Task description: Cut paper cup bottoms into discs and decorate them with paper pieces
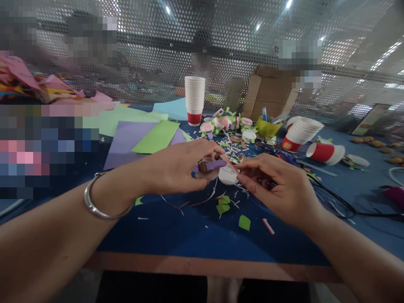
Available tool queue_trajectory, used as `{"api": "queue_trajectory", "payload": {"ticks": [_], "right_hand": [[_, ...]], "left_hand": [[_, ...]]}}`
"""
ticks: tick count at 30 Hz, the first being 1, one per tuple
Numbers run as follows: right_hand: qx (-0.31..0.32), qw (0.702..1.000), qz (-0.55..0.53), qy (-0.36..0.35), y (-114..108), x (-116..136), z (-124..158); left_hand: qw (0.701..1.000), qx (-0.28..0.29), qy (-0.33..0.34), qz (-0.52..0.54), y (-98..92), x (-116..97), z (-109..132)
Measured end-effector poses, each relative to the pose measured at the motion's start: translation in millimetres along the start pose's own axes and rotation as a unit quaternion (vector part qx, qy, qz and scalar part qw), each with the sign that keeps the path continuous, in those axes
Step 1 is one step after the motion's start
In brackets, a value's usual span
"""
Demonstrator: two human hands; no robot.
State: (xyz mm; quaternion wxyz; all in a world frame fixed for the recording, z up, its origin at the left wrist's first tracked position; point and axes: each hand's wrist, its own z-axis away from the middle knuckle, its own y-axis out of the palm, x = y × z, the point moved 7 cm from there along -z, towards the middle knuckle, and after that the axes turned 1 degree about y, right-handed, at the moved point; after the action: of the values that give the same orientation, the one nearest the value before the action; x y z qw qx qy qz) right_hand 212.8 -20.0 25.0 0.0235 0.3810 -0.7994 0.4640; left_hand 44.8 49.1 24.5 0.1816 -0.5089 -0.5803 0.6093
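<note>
My left hand (184,164), with a silver bangle on the wrist, is curled around a small round paper piece with a purple paper strip (216,165) across it. Fingers hide part of that piece. My right hand (277,185) pinches the end of a thin red-edged white paper strip (232,163), which reaches toward the left fingers. Something dark red and shiny shows within the right palm; its kind is unclear. Just past the fingertips is a white paper disc (227,176). Below lie green paper scraps (223,205) and a short red-and-white strip (268,226).
Purple and green paper sheets (158,136) lie at left. Behind stand stacked paper cups (195,99) and a cardboard box (268,92). Small paper turtle-like crafts (224,122) sit among shreds. At right are tipped cups (325,152), a yellow holder (268,126) and a black cable (362,213).
</note>
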Motion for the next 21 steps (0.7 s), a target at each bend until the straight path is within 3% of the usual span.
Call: {"api": "queue_trajectory", "payload": {"ticks": [5,12,21], "right_hand": [[0.003,1.0,-0.016,0.017,1,-3,0],[0.036,0.999,0.007,-0.027,7,1,-1],[0.041,0.999,0.004,-0.015,7,1,-1]], "left_hand": [[0.999,-0.012,0.032,0.026,7.6,-19,3],[0.996,-0.035,0.063,0.051,10.2,-26,2],[0.998,-0.058,0.007,0.025,6.9,-21,2]]}}
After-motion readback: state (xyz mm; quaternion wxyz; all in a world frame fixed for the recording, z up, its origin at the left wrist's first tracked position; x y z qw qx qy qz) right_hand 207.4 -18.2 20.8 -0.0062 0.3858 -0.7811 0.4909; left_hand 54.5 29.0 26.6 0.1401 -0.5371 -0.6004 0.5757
